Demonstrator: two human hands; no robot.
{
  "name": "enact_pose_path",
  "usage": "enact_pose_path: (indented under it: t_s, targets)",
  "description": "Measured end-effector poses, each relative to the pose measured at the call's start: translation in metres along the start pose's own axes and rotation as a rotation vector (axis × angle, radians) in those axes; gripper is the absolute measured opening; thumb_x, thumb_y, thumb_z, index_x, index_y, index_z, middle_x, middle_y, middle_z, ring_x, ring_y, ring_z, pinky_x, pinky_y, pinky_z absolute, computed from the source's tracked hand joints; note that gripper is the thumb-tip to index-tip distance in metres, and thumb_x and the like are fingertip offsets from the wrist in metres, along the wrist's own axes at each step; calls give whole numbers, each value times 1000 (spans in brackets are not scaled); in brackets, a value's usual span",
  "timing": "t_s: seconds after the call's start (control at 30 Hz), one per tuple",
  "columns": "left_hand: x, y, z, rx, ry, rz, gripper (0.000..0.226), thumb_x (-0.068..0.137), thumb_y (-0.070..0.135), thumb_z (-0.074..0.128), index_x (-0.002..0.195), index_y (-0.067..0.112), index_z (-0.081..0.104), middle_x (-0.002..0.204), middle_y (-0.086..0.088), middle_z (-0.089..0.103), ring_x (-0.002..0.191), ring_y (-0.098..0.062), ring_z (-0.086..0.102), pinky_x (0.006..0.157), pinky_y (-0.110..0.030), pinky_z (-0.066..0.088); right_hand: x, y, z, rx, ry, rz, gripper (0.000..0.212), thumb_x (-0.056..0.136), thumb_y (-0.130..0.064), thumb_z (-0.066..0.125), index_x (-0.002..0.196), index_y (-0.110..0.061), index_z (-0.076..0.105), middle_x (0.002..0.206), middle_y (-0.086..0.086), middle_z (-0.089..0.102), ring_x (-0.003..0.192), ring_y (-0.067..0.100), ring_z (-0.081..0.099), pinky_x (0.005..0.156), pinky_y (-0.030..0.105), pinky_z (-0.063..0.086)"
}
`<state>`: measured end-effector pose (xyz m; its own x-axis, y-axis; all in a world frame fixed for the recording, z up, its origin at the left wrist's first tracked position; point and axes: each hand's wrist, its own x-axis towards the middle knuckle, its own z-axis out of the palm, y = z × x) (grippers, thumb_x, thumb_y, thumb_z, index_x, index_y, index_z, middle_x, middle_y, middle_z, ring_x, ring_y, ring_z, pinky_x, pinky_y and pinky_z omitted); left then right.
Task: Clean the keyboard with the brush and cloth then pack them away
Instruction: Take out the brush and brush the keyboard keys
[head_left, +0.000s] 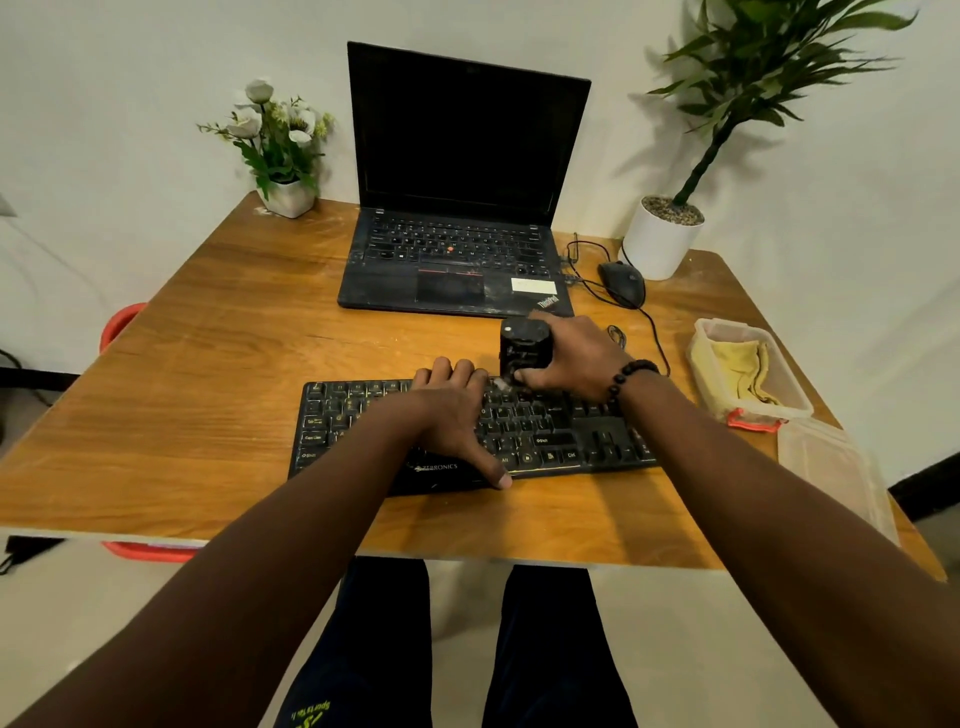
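Black and dusty, the keyboard (467, 431) lies across the near half of a wooden table (208, 364), and both of the person's hands are on it. The left hand (457, 415) lies flat over the middle keys, fingers stretched toward the keyboard's far edge and the thumb reaching down to its near edge, so it presses the keyboard without gripping anything. The right hand (576, 358) sits at the keyboard's far edge, just right of the left hand's fingertips, with its fingers and thumb curled round a stubby black brush (524, 351). The brush stands upright on the top rows of keys, its lower end touching them, directly left of the right palm and just beyond the left knuckles; the bristles themselves are too dark to make out. A string of dark beads (631, 376) circles the right wrist. To the right of the keyboard, near the table's edge, stands a clear plastic box (748, 410) with a yellow cloth (740, 366) bunched inside it, well apart from either hand. The box's clear lid (826, 467) lies on the table just nearer than the box. Beyond the keyboard a black laptop (457, 208) stands open with a dark screen, and right of it sits a black wired mouse (623, 283). A small pot of white flowers (275, 150) stands at the far left behind the keyboard, and a tall green plant in a white pot (665, 239) at the far right.
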<state>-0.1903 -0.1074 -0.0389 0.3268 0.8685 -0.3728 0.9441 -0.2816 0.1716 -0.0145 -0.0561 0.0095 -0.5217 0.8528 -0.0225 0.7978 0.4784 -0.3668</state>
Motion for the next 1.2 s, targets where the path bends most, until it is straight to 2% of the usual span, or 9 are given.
enact_pose_path:
  t_s: [0.2,0.3,0.43,0.5,0.63,0.77,0.93,1.0,1.2]
  targets:
    - [-10,4,5,-87,32,-46,154,53,85,71,155,9,-16,163,-8,-6,147,-39,-1,121,-54,6,1,-4,-2,58,33,-3,50,77,-26,78,119,-17,53,104,-6,63,90,8,57,65,8,39]
    - [-20,-1,6,-54,-23,-63,156,53,80,76,154,8,-19,163,-10,-15,147,-43,-13,120,-56,-3,3,-2,2,-23,5,6,49,77,-21,77,118,-15,52,107,2,65,96,15,60,70,15,43]
    - [-28,-12,-3,5,-54,-59,153,53,76,79,156,10,-12,163,-9,-9,148,-40,-4,121,-54,4,7,-2,-6,55,115,68,55,77,-25,77,124,-12,52,112,0,63,101,14,57,77,21,44]
    - [-28,-17,-6,29,-66,-73,151,51,77,79,157,12,-6,162,-10,-1,147,-39,3,121,-54,12,4,-6,-4,107,37,37,56,77,-26,77,126,-13,51,115,-1,63,104,13,57,81,21,45]
    - [-25,-21,-8,34,-74,-68,148,45,81,78,156,14,6,159,-7,10,143,-35,14,118,-53,22,8,-6,2,-70,47,56,57,78,-23,77,126,-12,50,114,7,65,103,19,59,74,20,42]
    - [-26,-21,-8,21,-44,-48,142,48,80,78,155,13,12,154,-5,16,139,-32,18,117,-52,25,6,-5,0,52,24,33,57,77,-27,77,126,-13,50,114,0,63,100,12,57,75,17,43]
    - [-27,-21,-7,13,-29,-41,142,47,82,77,154,13,13,153,-6,17,138,-31,18,117,-52,24,10,-2,-1,-148,63,74,57,78,-23,76,126,-12,48,115,9,65,103,22,60,77,25,49]
    - [-26,-19,-8,19,-28,-38,142,47,82,77,154,13,13,153,-5,18,138,-31,18,117,-51,25,8,-2,-4,-70,86,66,59,77,-25,77,127,-11,49,116,6,64,103,19,59,79,24,48]
    - [-26,-21,-8,8,-35,-39,144,47,82,77,155,15,9,155,-4,15,140,-32,16,118,-53,23,1,-5,-6,-144,-43,19,54,79,-24,75,126,-13,49,110,5,65,98,19,60,72,21,44]
